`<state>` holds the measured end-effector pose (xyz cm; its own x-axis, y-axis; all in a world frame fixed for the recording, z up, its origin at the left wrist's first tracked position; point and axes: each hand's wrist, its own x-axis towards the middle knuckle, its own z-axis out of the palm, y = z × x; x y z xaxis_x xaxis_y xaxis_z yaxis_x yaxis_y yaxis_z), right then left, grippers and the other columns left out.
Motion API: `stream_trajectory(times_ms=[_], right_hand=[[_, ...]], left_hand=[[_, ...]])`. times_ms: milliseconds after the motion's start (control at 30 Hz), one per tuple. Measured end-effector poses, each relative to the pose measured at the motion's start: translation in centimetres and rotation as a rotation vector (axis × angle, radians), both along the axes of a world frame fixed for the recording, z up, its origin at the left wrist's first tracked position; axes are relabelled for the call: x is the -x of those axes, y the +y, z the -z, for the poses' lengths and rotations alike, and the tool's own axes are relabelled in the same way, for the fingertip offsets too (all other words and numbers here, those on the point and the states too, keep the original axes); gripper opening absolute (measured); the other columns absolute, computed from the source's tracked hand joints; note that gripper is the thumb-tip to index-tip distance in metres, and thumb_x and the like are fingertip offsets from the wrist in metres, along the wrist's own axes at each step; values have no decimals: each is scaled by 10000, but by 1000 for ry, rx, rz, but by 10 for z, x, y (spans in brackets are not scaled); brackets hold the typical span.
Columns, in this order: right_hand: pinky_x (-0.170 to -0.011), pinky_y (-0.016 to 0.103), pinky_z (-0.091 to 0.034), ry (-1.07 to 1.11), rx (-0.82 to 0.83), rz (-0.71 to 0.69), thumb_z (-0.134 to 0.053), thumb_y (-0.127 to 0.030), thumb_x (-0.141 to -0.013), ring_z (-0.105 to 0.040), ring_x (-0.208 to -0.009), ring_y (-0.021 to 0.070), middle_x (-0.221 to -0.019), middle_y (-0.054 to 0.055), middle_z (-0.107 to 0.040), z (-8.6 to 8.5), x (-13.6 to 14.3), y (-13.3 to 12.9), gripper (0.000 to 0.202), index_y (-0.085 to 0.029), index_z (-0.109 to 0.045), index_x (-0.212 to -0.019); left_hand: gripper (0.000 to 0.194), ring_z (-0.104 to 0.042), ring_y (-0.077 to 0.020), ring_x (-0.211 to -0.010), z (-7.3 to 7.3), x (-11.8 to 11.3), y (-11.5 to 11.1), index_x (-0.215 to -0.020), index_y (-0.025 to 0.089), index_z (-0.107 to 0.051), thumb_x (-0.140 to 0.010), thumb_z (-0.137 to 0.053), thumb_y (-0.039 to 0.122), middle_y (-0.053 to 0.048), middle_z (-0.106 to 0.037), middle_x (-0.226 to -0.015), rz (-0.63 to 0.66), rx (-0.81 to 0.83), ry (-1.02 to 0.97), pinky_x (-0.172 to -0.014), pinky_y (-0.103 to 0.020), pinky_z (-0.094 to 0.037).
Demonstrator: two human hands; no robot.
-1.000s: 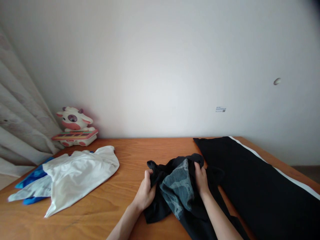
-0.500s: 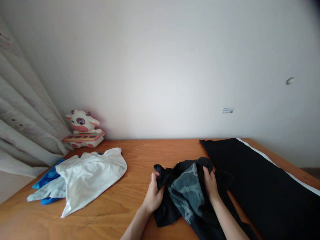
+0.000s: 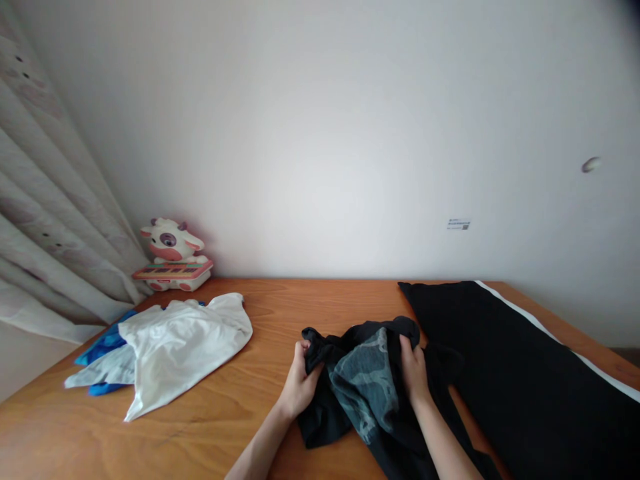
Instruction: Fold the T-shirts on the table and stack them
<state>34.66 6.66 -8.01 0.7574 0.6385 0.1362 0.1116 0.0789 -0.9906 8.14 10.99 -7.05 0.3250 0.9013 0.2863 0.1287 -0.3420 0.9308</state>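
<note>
A crumpled black garment (image 3: 367, 373) with a grey-blue printed patch lies bunched on the wooden table (image 3: 210, 427), near its front edge. My left hand (image 3: 300, 383) is closed on the left end of the cloth, thumb on top. My right hand (image 3: 414, 370) grips the garment right of the patch, its fingertips partly hidden in the folds. Dark fabric trails from under my right forearm toward the lower right.
A large black cloth (image 3: 520, 373) with a white edge covers the table's right side. White clothing (image 3: 185, 347) overlaps blue clothing (image 3: 107, 343) on the left. A cow toy keyboard (image 3: 175, 270) stands back left, beside a curtain (image 3: 55, 220).
Both hands and the black garment sit slightly further left in view. The toy and the clothing on the left appear shifted a little to the right. Both hands still grip the garment.
</note>
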Motion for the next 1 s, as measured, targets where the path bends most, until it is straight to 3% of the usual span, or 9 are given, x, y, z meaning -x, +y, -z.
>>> stream_trajectory(times_ms=[367, 500, 600, 733, 867, 1000], right_hand=[[-1015, 459, -499, 51, 49, -34, -562, -690, -696, -620, -1231, 395, -1080, 185, -774, -8, 5, 1, 562, -188, -742, -874], [-1034, 495, -484, 37, 67, -36, -556, -698, -680, -619, -1221, 420, -1055, 193, -777, -10, 3, 4, 562, -190, -736, -840], [-1037, 500, -480, 11, 76, -56, -615, -651, -659, -637, -1187, 423, -1049, 186, -778, -24, 0, 0, 522, -191, -746, -867], [-1069, 451, -453, -109, 63, -275, -682, -564, -702, -637, -1201, 349, -1161, 118, -755, -56, -2, -25, 502, -210, -720, -1055], [-1034, 415, -465, -204, 101, -501, -724, -499, -724, -653, -1153, 314, -1147, 79, -743, -83, 0, -55, 450, -237, -679, -1087], [-893, 327, -503, -286, 57, -578, -681, -355, -727, -666, -940, 255, -925, 24, -706, -85, 4, -54, 234, -238, -644, -927]], left_hand=[[262, -588, -189, -914, 1, 0, 1, -1035, 236, -453, -879, -615, 370, -8, -594, -950, -25, -42, 10, -906, -344, -470], [313, -605, -175, -850, -8, -2, 4, -1046, 243, -445, -854, -631, 405, 7, -620, -925, -63, 26, -93, -822, -312, -492], [354, -611, -165, -819, -22, 13, 14, -1056, 245, -476, -813, -674, 408, 28, -641, -902, -192, 64, -217, -797, -283, -492], [435, -630, -203, -935, -40, 55, 35, -1037, 230, -586, -690, -754, 430, 22, -672, -962, -437, 98, -424, -870, -284, -483], [465, -631, -269, -1045, -45, 79, 45, -1021, 207, -671, -635, -751, 453, -8, -722, -1012, -430, 182, -510, -949, -331, -478], [476, -607, -291, -1146, -41, 72, 42, -1062, 215, -687, -644, -746, 434, -7, -728, -1064, -397, 240, -506, -1028, -361, -451]])
